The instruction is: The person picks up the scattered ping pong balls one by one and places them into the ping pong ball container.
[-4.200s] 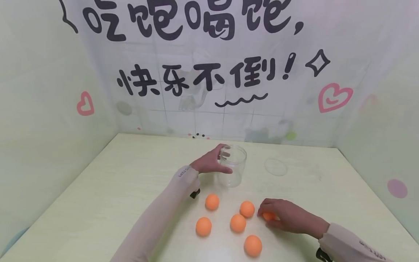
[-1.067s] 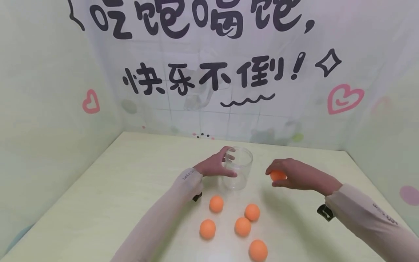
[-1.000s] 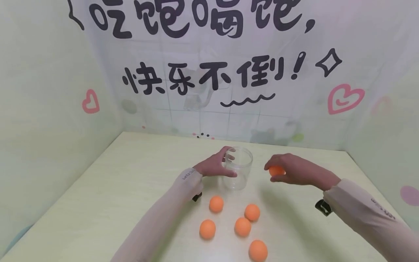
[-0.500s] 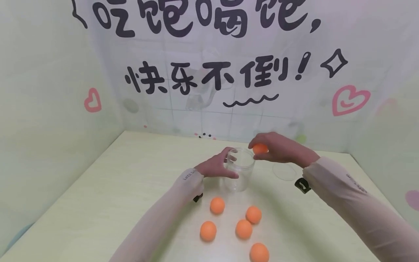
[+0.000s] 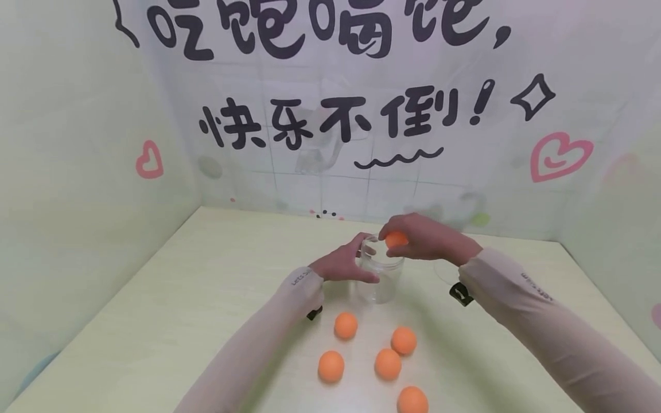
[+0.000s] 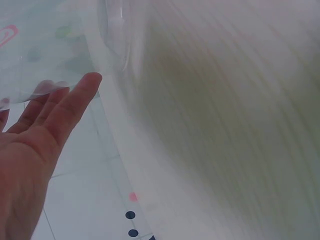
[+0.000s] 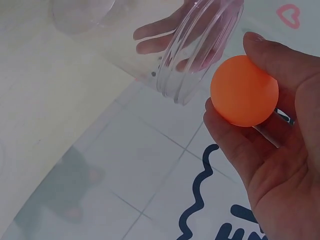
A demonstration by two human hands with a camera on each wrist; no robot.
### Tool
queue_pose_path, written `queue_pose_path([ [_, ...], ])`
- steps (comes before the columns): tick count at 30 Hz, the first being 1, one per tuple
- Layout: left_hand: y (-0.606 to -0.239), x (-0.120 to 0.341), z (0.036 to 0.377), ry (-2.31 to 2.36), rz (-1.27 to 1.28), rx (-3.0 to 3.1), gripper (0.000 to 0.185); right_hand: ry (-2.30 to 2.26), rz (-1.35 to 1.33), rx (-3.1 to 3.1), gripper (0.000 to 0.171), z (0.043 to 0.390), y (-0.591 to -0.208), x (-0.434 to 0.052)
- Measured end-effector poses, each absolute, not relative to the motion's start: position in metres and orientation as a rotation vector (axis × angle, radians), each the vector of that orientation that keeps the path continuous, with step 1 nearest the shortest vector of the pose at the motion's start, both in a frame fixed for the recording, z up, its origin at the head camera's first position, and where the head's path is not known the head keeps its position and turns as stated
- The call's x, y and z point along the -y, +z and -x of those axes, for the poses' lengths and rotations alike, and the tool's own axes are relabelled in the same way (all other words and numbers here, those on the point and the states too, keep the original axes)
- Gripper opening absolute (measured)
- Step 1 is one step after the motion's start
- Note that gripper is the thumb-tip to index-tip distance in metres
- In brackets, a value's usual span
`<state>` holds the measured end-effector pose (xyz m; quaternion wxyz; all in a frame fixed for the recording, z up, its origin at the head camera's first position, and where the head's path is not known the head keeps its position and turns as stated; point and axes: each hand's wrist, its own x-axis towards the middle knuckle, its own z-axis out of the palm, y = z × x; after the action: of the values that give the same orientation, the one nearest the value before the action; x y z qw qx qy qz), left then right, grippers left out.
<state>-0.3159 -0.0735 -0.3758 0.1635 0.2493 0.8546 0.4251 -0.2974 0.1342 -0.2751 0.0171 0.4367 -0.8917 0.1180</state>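
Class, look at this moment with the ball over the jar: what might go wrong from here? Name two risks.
1. The orange ball sits above the far rim of the clear jar, not its middle; released now, it may strike the rim and bounce off.
2. The left hand grips just one side of the jar, so a knock from the right hand might tip it.

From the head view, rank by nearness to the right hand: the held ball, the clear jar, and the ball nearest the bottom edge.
1. Held ball, in the right hand grip.
2. Clear jar, just below, left hand steadying it.
3. Bottom-edge ball, at the near table side.
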Motion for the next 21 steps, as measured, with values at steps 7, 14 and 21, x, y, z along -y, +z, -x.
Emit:
queue_pose_path([
  [7,-0.375,0.073,0.314,1.198,-0.72,-2.444,0.082,0.382,-1.359,2.803,0.027,0.3,-0.278,-0.128],
  [14,-0.378,0.074,0.315,1.206,-0.738,-2.459,0.082,0.362,-1.361,2.833,0.026,0.3,-0.281,-0.122],
  [21,-0.375,0.075,0.313,1.176,-0.734,-2.475,0.081,0.358,-1.378,2.841,0.026,0.3,-0.287,-0.118],
])
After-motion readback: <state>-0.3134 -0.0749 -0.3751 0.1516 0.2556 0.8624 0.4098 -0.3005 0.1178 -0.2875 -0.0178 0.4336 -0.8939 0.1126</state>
